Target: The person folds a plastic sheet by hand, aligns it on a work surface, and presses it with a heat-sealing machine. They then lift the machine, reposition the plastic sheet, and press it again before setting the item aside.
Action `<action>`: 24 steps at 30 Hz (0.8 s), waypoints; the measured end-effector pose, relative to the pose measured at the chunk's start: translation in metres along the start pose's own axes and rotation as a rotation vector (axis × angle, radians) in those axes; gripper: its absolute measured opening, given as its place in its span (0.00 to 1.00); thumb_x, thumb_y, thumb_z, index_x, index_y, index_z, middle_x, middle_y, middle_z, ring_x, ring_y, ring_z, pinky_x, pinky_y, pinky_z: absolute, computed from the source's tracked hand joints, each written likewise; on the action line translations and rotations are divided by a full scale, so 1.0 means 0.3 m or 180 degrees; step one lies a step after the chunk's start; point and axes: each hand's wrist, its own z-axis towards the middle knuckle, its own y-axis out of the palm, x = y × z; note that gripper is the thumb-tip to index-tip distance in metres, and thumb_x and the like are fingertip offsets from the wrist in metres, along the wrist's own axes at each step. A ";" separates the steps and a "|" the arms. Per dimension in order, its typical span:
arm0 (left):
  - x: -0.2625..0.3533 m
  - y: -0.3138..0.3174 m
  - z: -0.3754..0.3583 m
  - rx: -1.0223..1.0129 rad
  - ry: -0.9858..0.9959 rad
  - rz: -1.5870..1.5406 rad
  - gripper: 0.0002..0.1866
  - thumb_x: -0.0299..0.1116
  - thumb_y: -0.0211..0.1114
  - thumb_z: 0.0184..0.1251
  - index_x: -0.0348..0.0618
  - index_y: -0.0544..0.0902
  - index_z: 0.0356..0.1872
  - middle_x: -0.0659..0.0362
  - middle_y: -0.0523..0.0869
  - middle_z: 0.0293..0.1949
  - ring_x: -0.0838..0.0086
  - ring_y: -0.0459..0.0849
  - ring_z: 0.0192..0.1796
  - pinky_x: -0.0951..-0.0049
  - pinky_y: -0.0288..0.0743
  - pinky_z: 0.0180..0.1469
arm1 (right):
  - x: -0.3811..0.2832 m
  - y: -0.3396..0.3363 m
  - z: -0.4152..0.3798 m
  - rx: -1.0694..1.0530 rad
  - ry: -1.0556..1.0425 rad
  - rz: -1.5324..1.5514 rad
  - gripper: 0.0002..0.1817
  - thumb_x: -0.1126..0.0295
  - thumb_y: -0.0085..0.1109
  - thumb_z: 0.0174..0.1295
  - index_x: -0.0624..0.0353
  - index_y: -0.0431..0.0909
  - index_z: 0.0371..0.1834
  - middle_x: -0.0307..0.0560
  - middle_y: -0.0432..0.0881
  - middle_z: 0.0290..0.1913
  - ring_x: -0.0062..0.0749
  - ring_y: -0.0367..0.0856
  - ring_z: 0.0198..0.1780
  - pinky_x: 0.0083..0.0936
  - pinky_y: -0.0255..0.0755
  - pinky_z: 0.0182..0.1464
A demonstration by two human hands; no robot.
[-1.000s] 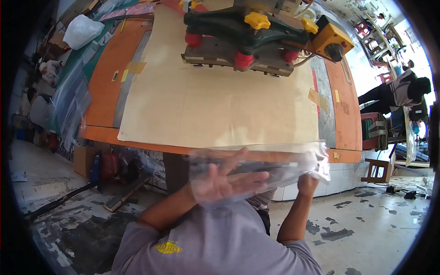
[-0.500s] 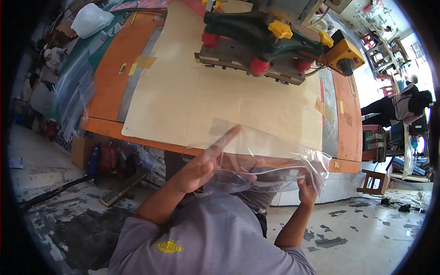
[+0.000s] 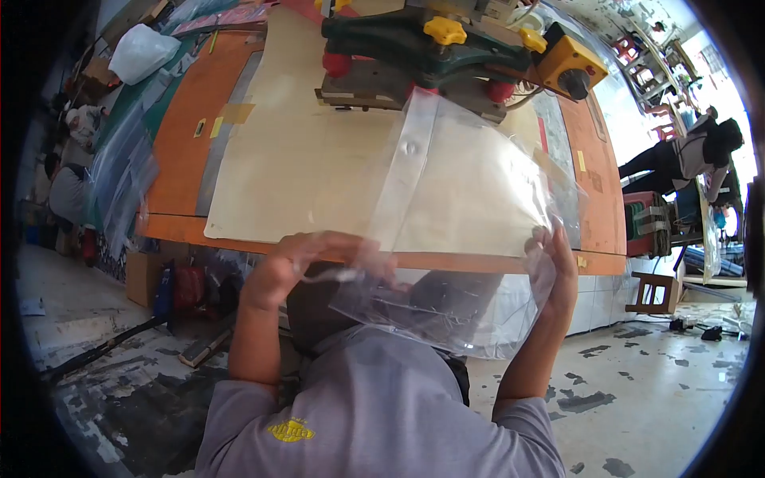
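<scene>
A clear plastic bag (image 3: 470,183) is spread upright in front of me, with a whiter strip along its left side and bright glare on the right. My right hand (image 3: 560,267) grips its right edge, fingers bent into the film. At the bag's left edge is my left hand (image 3: 323,256), its fingers curled over the film and partly blurred. The lower part of the bag hangs past the table edge, above my lap. Behind the bag, a cream sheet (image 3: 295,175) covers the middle of the orange table (image 3: 179,159).
A dark green press head (image 3: 390,40) with yellow knobs stands over the sheet, beside a yellow control box (image 3: 570,64). More clear plastic (image 3: 119,175) lies at the left, near a white bag (image 3: 143,54). A person (image 3: 693,155) stands at the right; a wooden stool (image 3: 653,293) is below.
The plastic bag has gone from bunched and low to spread and raised. My left hand has moved left to its edge, and my right hand has come up along its right side.
</scene>
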 end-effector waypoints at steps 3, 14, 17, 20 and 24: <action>-0.025 0.054 0.016 -0.0247 0.0557 -0.0691 0.53 0.76 0.53 0.73 0.35 0.71 0.80 0.41 0.78 0.77 0.46 0.76 0.79 0.37 0.61 0.80 | 0.028 0.004 0.009 -0.0119 0.0405 0.0528 0.29 0.58 0.55 0.85 0.60 0.66 0.82 0.42 0.84 0.47 0.25 0.84 0.42 0.24 0.81 0.37; 0.088 0.224 -0.073 0.0429 -0.0613 0.0217 0.18 0.33 0.63 0.83 0.37 0.82 0.67 0.43 0.94 0.53 0.54 0.96 0.54 0.65 0.88 0.52 | 0.060 -0.034 -0.060 -0.0151 -0.0904 -0.1434 0.37 0.53 0.55 0.83 0.57 0.58 0.88 0.62 0.63 0.84 0.46 0.69 0.81 0.44 0.71 0.77; 0.112 0.223 -0.075 0.0687 -0.0470 -0.0969 0.23 0.37 0.54 0.89 0.39 0.71 0.77 0.35 0.92 0.51 0.49 0.96 0.51 0.69 0.90 0.44 | 0.075 -0.084 -0.055 -0.0930 -0.1686 -0.1348 0.40 0.48 0.50 0.83 0.56 0.54 0.90 0.58 0.48 0.91 0.49 0.55 0.88 0.51 0.54 0.87; 0.128 0.200 -0.038 0.0612 -0.0288 -0.1631 0.26 0.42 0.47 0.92 0.39 0.61 0.81 0.27 0.90 0.50 0.43 0.95 0.50 0.67 0.92 0.38 | 0.079 -0.109 -0.079 -0.0738 -0.2210 -0.1836 0.60 0.19 0.45 0.69 0.53 0.53 0.91 0.53 0.47 0.92 0.52 0.42 0.92 0.52 0.33 0.90; 0.154 0.199 0.012 0.0651 -0.0247 -0.2246 0.30 0.50 0.40 0.93 0.37 0.62 0.79 0.25 0.89 0.50 0.40 0.95 0.49 0.66 0.93 0.33 | 0.031 -0.086 -0.112 0.0185 -0.1873 -0.1643 0.62 0.20 0.69 0.52 0.54 0.68 0.81 0.57 0.65 0.83 0.52 0.56 0.86 0.53 0.51 0.85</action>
